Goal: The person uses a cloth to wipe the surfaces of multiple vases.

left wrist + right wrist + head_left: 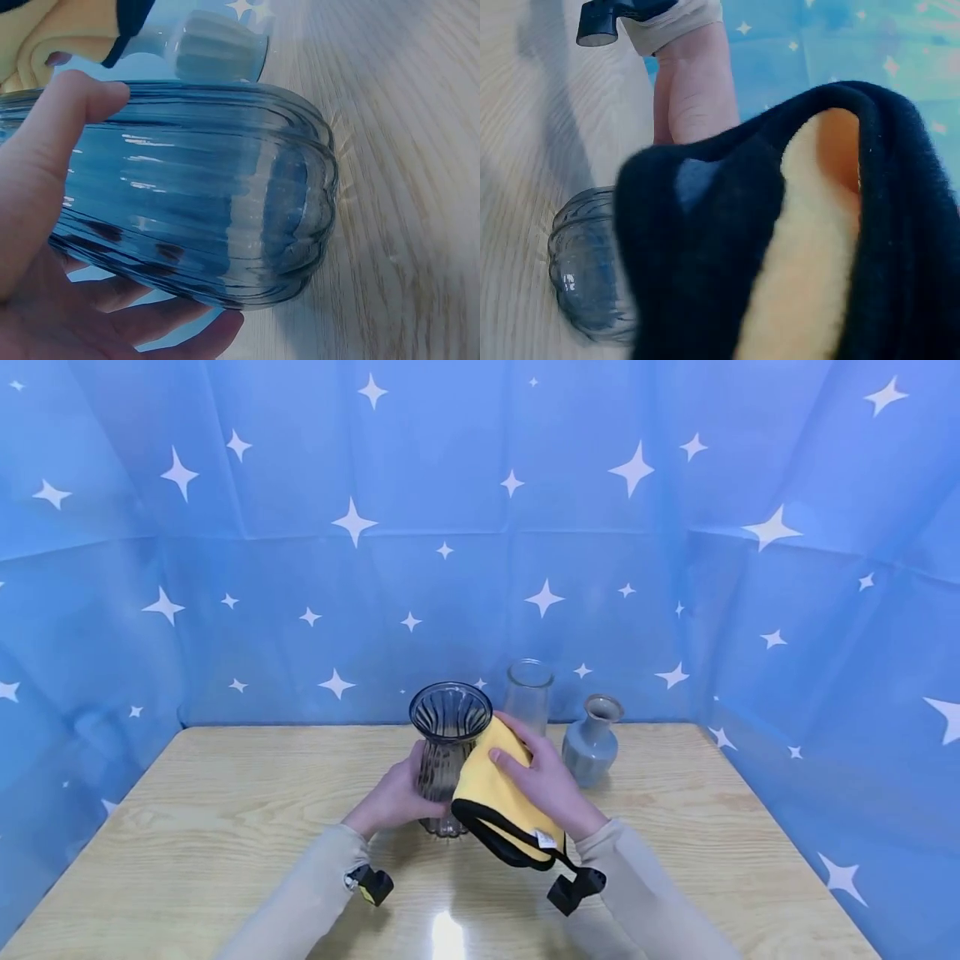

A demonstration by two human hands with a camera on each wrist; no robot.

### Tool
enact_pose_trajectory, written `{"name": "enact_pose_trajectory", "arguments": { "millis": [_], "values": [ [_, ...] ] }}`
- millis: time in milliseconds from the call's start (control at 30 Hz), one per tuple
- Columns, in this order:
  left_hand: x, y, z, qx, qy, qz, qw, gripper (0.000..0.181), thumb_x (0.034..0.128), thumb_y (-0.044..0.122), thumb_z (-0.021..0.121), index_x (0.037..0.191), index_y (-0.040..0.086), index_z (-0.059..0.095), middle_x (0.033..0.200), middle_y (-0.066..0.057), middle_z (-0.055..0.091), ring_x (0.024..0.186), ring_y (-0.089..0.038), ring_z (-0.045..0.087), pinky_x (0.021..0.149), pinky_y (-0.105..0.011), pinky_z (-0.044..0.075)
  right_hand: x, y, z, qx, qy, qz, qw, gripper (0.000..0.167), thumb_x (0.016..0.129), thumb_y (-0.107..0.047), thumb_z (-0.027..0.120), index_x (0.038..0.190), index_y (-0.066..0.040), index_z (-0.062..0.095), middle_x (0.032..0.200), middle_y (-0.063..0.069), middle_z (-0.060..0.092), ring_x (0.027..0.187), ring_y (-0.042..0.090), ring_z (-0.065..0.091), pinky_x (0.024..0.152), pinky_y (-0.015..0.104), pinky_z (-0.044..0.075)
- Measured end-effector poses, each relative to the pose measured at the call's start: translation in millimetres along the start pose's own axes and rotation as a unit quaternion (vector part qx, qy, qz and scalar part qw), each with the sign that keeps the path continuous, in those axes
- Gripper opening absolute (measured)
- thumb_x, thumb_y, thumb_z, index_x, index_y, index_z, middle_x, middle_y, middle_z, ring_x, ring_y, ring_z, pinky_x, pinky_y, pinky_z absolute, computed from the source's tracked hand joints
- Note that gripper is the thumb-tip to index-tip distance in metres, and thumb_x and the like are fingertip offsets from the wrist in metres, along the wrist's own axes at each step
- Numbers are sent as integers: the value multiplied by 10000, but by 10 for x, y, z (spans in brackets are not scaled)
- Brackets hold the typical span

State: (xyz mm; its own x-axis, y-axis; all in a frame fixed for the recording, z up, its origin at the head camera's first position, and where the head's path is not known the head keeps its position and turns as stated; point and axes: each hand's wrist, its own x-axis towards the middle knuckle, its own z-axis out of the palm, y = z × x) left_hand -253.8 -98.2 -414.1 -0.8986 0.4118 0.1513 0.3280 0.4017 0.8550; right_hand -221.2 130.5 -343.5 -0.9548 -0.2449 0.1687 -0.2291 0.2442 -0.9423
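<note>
A dark ribbed glass vase (442,768) stands upright near the middle of the table, its flared rim facing up. My left hand (397,792) grips its left side; in the left wrist view the thumb of that hand (45,225) lies over the ribbed glass (195,187) and the fingers pass beneath. My right hand (543,777) holds a folded yellow cloth (498,777) with black edging against the vase's right side. In the right wrist view the cloth (802,262) hides most of the right hand, and the vase's base (592,270) shows beside it.
Behind the cloth stands a clear glass vase (529,693), partly hidden. A grey-blue narrow-necked bottle vase (590,750) is to the right of my right hand. The wooden table (187,843) meets a blue curtain (420,577) with white stars at its back edge.
</note>
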Motion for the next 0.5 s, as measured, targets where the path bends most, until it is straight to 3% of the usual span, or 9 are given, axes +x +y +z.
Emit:
{"name": "enact_pose_trajectory", "arguments": {
  "millis": [133, 267, 333, 500],
  "values": [
    [21, -15, 19, 49, -69, 119, 9999, 868, 640, 136, 855, 1345, 44, 358, 1115, -76, 608, 994, -193, 586, 911, -396, 471, 36, 76, -29, 338, 171, -82, 9993, 534, 988, -150, 569, 1487, -157, 380, 1251, 160, 543, 892, 225, 641, 736, 315, 553],
    [29, -22, 21, -45, -260, 161, 9995, 891, 655, 122, 855, 1376, 44, 337, 1145, -95, 609, 1031, -213, 587, 947, -412, 458, 56, 191, -22, 457, 66, -48, 9989, 540, 997, -139, 549, 1498, -116, 348, 1251, 180, 555, 911, 228, 646, 759, 305, 550],
    [31, -21, 11, -88, -391, 181, 9990, 927, 664, 122, 847, 1413, 44, 308, 1172, -120, 604, 1052, -233, 584, 961, -422, 449, 48, 254, -8, 380, -4, -47, 9993, 533, 1001, -130, 537, 1493, -70, 342, 1226, 204, 568, 892, 218, 650, 757, 295, 548],
    [38, -25, -33, -46, -621, 233, 9978, 1014, 709, 194, 837, 1495, 60, 211, 1292, -184, 551, 1155, -289, 546, 1008, -453, 410, 8, 415, 37, -99, -93, -252, 9996, 474, 1004, -107, 521, 1456, -27, 401, 1395, 201, 461, 906, 223, 633, 764, 283, 538]
  ]
}}
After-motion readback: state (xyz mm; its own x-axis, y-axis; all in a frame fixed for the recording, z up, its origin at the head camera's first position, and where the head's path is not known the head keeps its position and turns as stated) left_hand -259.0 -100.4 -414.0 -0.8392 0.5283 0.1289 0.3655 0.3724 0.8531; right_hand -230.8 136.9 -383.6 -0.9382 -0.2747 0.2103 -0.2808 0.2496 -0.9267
